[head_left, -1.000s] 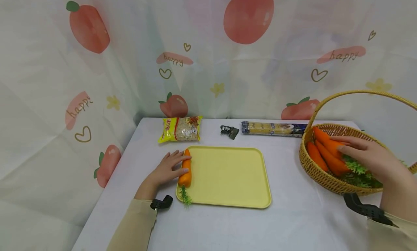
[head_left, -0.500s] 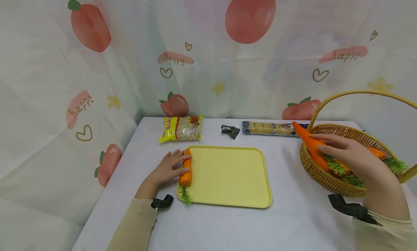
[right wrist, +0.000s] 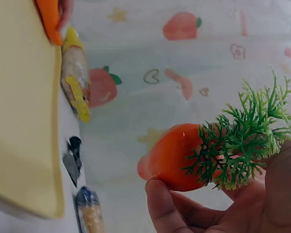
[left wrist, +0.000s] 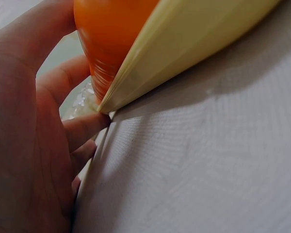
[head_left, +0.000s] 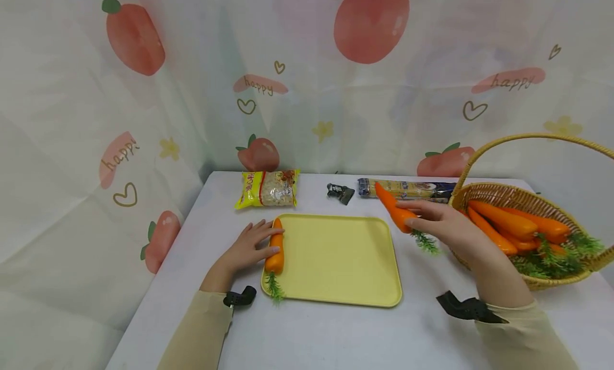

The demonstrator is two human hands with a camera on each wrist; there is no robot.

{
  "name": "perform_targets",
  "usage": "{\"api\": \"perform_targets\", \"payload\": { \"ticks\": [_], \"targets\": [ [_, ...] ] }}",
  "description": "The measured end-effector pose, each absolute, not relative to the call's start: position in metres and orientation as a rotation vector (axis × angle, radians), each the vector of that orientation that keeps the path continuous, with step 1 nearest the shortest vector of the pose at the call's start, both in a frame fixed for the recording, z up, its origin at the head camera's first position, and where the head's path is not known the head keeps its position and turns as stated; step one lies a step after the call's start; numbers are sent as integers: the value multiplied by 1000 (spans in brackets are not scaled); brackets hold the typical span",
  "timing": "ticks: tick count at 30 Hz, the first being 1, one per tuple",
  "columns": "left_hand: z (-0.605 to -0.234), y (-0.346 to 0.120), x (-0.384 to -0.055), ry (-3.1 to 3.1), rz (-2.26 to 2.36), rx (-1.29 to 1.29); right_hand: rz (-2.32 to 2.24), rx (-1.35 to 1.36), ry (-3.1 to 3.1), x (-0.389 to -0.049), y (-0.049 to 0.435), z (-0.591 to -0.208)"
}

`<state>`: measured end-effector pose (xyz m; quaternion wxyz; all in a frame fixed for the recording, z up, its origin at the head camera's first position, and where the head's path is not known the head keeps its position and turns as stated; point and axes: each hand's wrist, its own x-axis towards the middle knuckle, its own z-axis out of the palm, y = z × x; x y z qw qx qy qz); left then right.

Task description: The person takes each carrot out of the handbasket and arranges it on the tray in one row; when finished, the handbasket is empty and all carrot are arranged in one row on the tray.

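A carrot with a green leafy top (head_left: pixel 275 260) lies along the left edge of the yellow tray (head_left: pixel 336 263). My left hand (head_left: pixel 249 244) holds it there, with thumb and index finger across it. In the left wrist view that carrot (left wrist: pixel 109 34) sits against the tray's rim (left wrist: pixel 150 63), and other fingers reach below the rim. Just off the tray's right side, my right hand (head_left: pixel 446 223) grips a second carrot (head_left: pixel 395 210), its tip pointing away. In the right wrist view the thumb presses this carrot (right wrist: pixel 177 155) near its green leaves (right wrist: pixel 247 136).
A wicker basket (head_left: pixel 460 252) with several carrots (head_left: pixel 508 223) and a tall handle stands at the right. Along the table's back lie a yellow bag (head_left: pixel 268 188), a small black packet (head_left: pixel 340 193) and a long blue-and-yellow packet (head_left: pixel 412 190). A patterned cloth (head_left: pixel 307 109) hangs behind.
My right hand has lifted a carrot out of the basket and carried it left toward the tray. The left hand and its carrot have stayed in place.
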<state>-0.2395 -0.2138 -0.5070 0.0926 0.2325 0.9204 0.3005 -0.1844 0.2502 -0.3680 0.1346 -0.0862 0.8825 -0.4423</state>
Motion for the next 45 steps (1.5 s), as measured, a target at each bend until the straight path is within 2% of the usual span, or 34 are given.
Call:
{"api": "perform_targets", "payload": {
  "ticks": [10,18,45],
  "targets": [
    [-506,-213,-241,2735,878,698,-1378,-305,2409,-195,166,-413],
    [-503,-211,-240,2728,872,682,-1406,-320,2365,-197,117,-439],
    [-506,-215,-238,2744,903,723,-1339,-425,2434,-191,33,-473]
  ]
}}
